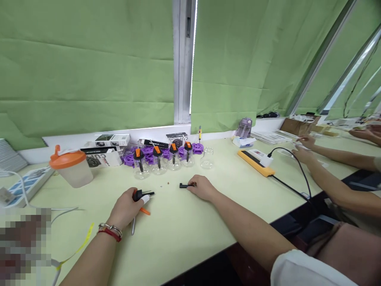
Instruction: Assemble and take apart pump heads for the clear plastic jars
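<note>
My left hand (126,208) is closed around a small black and orange pump part (142,195) on the pale green table (184,230), with an orange piece and a thin tube sticking out below it. My right hand (202,186) rests on the table, its fingers pinched on a small black part (186,185). Just beyond my hands stands a row of small clear bottles with orange and black pump tops (162,159), plus one clear bottle without a top (207,157). Purple round parts (149,153) lie behind the bottles.
A tub with an orange lid (71,167) stands at the left, boxes (104,151) behind it. A yellow power strip (256,161) with a black cable lies at the right. Another person's hands (303,149) work at the far right. A power strip (26,184) lies at far left.
</note>
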### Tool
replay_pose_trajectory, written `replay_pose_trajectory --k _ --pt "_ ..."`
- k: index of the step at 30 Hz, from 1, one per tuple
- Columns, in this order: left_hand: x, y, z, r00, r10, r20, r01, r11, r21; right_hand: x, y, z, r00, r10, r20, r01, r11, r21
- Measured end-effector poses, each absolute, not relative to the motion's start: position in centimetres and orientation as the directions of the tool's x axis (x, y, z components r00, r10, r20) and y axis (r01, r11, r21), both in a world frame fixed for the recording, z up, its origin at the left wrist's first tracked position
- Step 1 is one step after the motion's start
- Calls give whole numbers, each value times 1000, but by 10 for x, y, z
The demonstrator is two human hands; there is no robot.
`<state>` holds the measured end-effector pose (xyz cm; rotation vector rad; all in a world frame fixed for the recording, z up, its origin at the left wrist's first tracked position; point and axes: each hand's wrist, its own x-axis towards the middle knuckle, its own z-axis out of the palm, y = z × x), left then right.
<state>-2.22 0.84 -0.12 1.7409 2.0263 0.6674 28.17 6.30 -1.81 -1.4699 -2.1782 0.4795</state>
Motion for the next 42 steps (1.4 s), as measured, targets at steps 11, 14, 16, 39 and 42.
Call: replay_pose_trajectory --k 11,14,16,39,42 --pt "-23 9 0 -159 987 -11 784 133 606 302 69 -9 -228 940 252 736 336 -588" --pt "-25 10 -2 -153 988 -15 780 130 612 300 69 -9 -247 925 289 739 373 -562" --pt "-26 10 -3 -147 989 -19 780 128 612 299 68 -8 -247 926 285 748 369 -551" --pt "39 0 24 219 946 237 931 -275 238 310 76 -21 -153 975 160 615 221 -757" --pt "78 5 22 359 930 73 861 -361 360 310 80 -25 -148 977 152 585 211 -783"
